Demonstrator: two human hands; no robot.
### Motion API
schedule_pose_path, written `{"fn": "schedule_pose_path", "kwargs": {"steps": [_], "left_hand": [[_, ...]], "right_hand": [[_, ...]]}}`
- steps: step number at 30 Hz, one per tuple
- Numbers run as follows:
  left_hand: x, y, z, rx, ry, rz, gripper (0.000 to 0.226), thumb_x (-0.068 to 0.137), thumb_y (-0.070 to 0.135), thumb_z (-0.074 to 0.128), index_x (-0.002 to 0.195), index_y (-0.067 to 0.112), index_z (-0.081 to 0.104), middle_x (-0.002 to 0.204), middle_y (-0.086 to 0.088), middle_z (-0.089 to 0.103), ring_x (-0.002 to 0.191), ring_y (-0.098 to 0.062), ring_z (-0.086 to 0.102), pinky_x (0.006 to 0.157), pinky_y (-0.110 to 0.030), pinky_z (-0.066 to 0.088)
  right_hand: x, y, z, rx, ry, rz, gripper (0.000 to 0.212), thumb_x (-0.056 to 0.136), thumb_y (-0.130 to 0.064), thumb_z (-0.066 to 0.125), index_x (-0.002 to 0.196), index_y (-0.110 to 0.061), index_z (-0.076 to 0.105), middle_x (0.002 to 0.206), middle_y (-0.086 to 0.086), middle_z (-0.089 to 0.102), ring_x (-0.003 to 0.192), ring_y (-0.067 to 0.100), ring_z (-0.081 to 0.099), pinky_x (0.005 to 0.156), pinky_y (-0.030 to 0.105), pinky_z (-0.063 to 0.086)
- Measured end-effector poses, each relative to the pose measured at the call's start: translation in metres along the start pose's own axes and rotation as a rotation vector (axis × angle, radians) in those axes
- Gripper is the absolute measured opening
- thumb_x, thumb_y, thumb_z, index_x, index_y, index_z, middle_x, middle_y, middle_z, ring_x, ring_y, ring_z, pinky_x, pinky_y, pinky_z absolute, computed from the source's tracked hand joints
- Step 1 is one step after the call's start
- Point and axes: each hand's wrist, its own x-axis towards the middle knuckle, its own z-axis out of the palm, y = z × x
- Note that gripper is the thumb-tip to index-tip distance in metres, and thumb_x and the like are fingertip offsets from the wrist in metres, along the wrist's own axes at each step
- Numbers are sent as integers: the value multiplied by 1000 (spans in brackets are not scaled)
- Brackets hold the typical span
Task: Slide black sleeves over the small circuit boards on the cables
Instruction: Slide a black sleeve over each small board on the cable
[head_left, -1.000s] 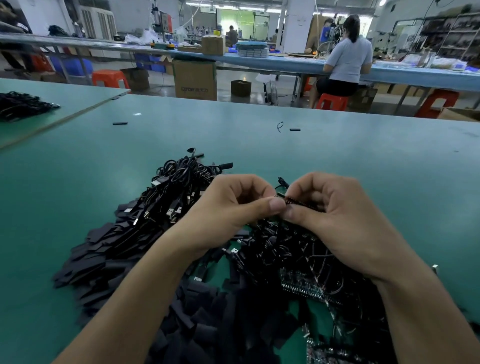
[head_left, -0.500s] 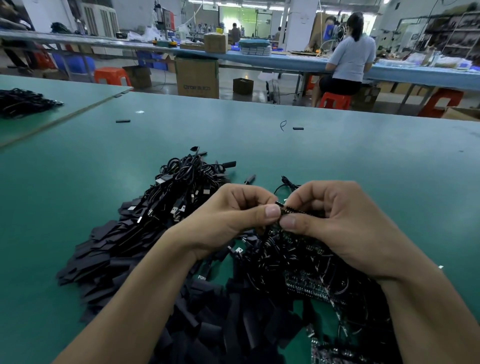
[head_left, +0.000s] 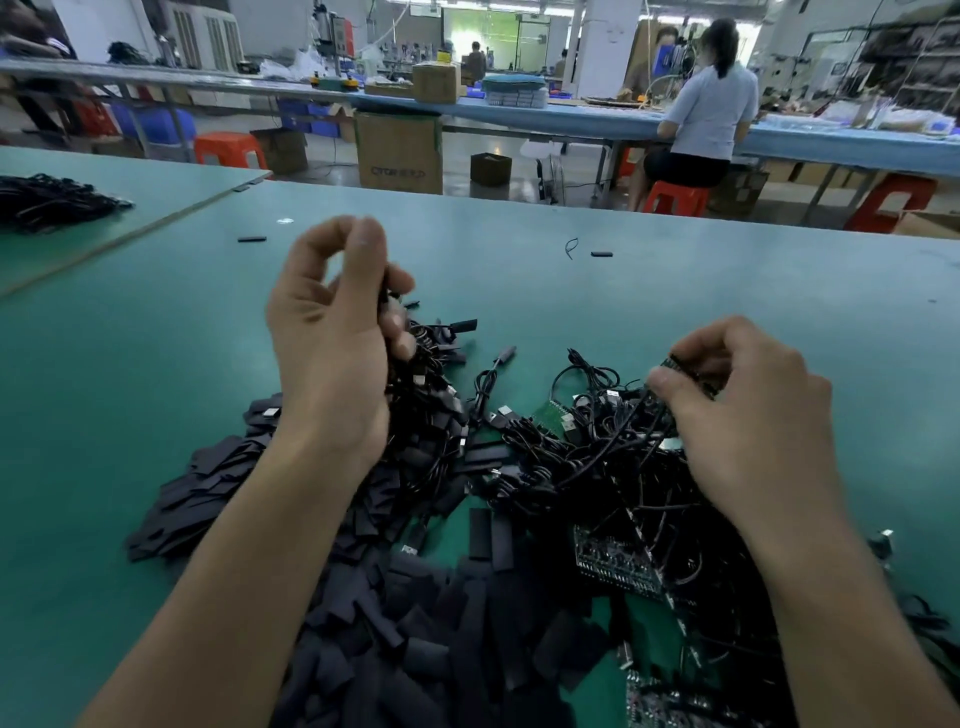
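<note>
My left hand (head_left: 332, 338) hovers over the heap of black cables (head_left: 436, 405) at centre left. Its fingers curl around a black cable end, mostly hidden behind them. My right hand (head_left: 743, 421) pinches a small circuit board (head_left: 685, 370) between thumb and forefinger, above a tangle of cables with bare boards (head_left: 587, 462). Loose black sleeves (head_left: 415, 649) lie piled in front of me and out to the left. A green panel of boards (head_left: 618, 566) shows under the tangle.
The green table (head_left: 727, 291) stretches away ahead. Two stray sleeves (head_left: 252, 239) (head_left: 601, 254) lie on it. Another cable heap (head_left: 47, 200) sits on the adjoining table at far left. A seated person (head_left: 711, 104), a cardboard box (head_left: 399, 153) and red stools stand beyond the far edge.
My hands were pressed together at the centre and have parted. The left one rose and went left over the cable heap; the right one moved right, now pinching a board.
</note>
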Motion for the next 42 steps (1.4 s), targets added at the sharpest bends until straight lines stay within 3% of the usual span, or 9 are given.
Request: {"fn": "schedule_pose_path", "kwargs": {"steps": [4,9,12,15,21,25,32,36,42], "left_hand": [[-4,8,2,408,51,308,14,95,27,67,85,37,65,67,12,65,54,-4,57,52,-21,43],[-6,4,5,690,38,316,16,103,26,53,104,31,69,69,25,60,60,3,53,56,-10,37],[-5,2,6,750,36,238,31,107,22,42,129,21,63,83,18,59,67,1,54,66,-16,45],[-5,3,9,789,-26,216,41,107,12,39,146,18,49,95,10,58,77,-11,56,82,-39,56],[-9,5,11,678,-73,220,40,103,9,52,142,11,49,94,12,69,73,-1,68,67,-16,56],[-9,4,11,615,-61,218,15,100,10,58,110,18,65,88,12,72,74,-3,72,68,-19,58],[-13,4,11,506,-94,217,20,98,14,63,102,32,69,79,9,73,70,-10,73,65,-20,56],[-14,5,12,547,-115,243,20,99,15,62,106,34,64,75,7,71,65,-8,69,63,-15,53],[-13,5,13,597,-135,166,12,96,20,67,95,29,60,71,9,72,59,-4,67,58,-13,49]], "right_hand": [[-6,-9,-1,-187,-99,-73,23,89,-15,70,108,-28,67,106,0,70,107,27,62,100,45,45],[-21,-29,-6,-186,-19,-286,22,85,-14,74,102,-28,75,99,-9,58,100,15,48,88,26,32],[-28,-41,7,-75,-296,-422,14,87,-21,74,96,-31,75,91,-15,62,83,3,56,80,17,42],[-37,-49,34,-154,-693,-443,12,92,-27,68,104,-28,71,101,-9,66,92,13,64,88,33,53],[-53,-55,84,-306,-1048,-376,24,92,-34,69,103,-12,72,110,6,64,97,31,64,87,42,56],[-56,-46,91,-268,-1044,-398,9,91,-18,68,95,-13,74,108,5,65,100,27,63,83,35,54],[-61,-39,94,-263,-1030,-378,21,94,-28,67,110,-14,66,122,8,54,118,28,50,96,36,43],[-59,-37,85,-162,-957,-377,8,101,-25,57,95,-22,52,106,0,53,99,22,54,80,34,43],[-30,-34,35,276,-509,-296,18,96,-26,59,85,-30,44,75,0,66,67,14,63,64,39,53]]}}
